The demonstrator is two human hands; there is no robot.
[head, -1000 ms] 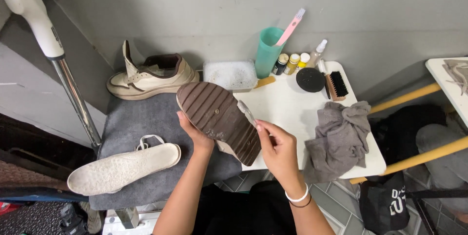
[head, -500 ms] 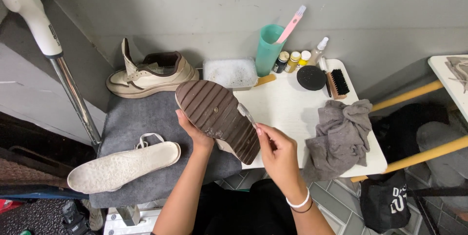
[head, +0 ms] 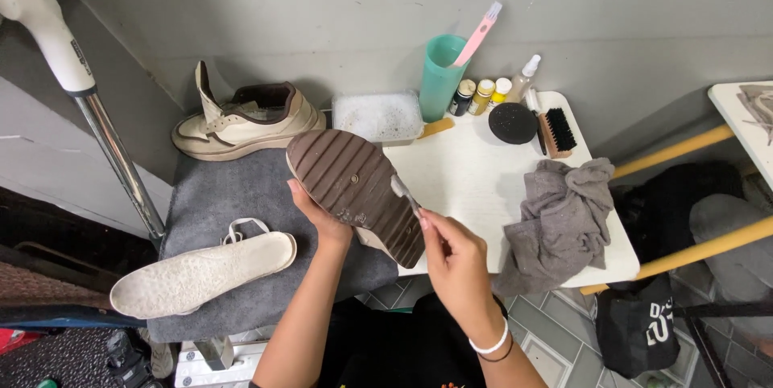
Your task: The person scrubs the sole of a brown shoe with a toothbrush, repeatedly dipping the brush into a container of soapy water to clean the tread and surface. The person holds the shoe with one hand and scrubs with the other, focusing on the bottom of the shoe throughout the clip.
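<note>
While the left hand (head: 318, 215) grips a shoe (head: 354, 183) from below, fingers curled round its edge and closed on it, the brown ribbed sole is turned up toward the camera and tilted, heel end low near the person's body, toe end high over the grey mat (head: 233, 195); the shoe is held in the air at the seam between that mat and the white table (head: 475, 179). The right hand (head: 455, 255) is pinched shut on the handle of a small brush (head: 405, 193) — its bristled head lies against the right edge of the sole, about midway along; thumb and fingertips close on the handle, a white band and a dark band sitting on the wrist.

On the mat, at the back, stands the other cream shoe (head: 245, 122) with a brown lining, upright, its tongue pulled up; nearer the front lies a pale insole (head: 201, 275) with a white lace (head: 241, 229) looped just behind it. Along the far edge of the table sit a clear tub of foamy water (head: 377, 117), a teal cup (head: 441, 74) with a pink toothbrush (head: 477, 34) leaning out of it, a row of little bottles (head: 483, 96), a round black sponge (head: 513, 123) and a wooden brush with black bristles (head: 557, 133); a crumpled grey cloth (head: 564, 219) lies on the right part of the table, well apart from the hands. At the left a white and chrome crutch (head: 72, 82) leans against the wall — a dark bag (head: 644, 328) rests on the tiled floor at the lower right.
</note>
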